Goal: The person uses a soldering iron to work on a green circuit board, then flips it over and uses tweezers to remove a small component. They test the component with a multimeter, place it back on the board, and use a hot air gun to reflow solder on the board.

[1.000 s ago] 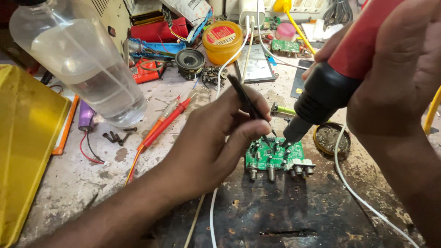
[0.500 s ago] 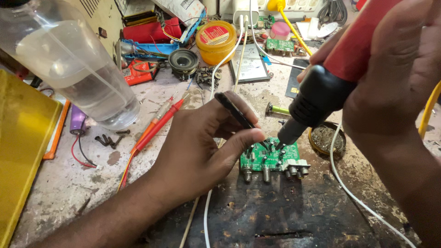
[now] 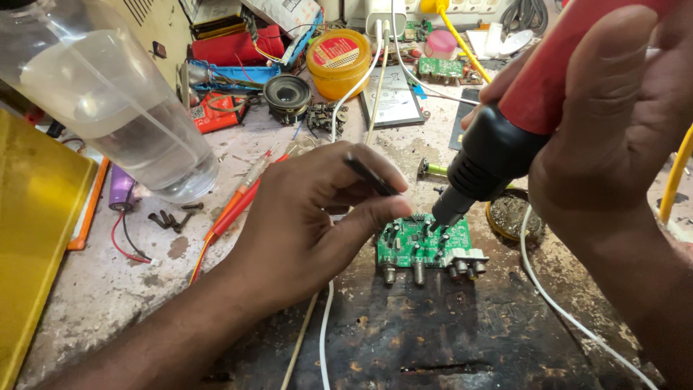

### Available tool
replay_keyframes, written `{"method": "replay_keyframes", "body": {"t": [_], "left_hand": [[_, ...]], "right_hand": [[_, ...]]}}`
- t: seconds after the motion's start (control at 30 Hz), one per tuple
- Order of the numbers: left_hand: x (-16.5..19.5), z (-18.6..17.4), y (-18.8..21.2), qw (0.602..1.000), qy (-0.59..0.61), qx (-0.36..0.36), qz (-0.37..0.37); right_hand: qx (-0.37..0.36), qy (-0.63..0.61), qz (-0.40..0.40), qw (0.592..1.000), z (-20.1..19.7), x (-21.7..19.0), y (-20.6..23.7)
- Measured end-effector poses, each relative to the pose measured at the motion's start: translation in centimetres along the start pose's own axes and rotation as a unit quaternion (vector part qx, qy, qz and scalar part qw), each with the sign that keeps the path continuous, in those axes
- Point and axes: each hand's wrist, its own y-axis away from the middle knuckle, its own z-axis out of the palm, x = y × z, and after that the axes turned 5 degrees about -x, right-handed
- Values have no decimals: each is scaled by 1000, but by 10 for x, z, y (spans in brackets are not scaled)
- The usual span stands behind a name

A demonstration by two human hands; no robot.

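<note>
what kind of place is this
Most likely an electronics repair bench. The right hand holds a soldering iron to a green circuit board, and a small speaker and more boards lie on the stained worktop.

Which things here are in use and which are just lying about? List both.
In use:
left hand holding black tweezers
right hand holding red soldering iron
green board

Lying about:
clear bottle
yellow tub
small speaker
red probe
screws
purple cell
round tin
</note>
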Motion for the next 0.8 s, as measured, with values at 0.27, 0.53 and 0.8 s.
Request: {"method": "replay_keyframes", "body": {"t": [0.27, 0.53, 0.8], "left_hand": [[0, 6, 2, 1000, 0, 14, 1], [1, 5, 0, 999, -28, 23, 2], [3, 8, -1, 999, -36, 23, -3]], "right_hand": [[0, -9, 29, 1000, -4, -1, 0], [5, -22, 7, 1000, -4, 6, 0], [4, -30, -7, 1000, -7, 16, 2]]}}
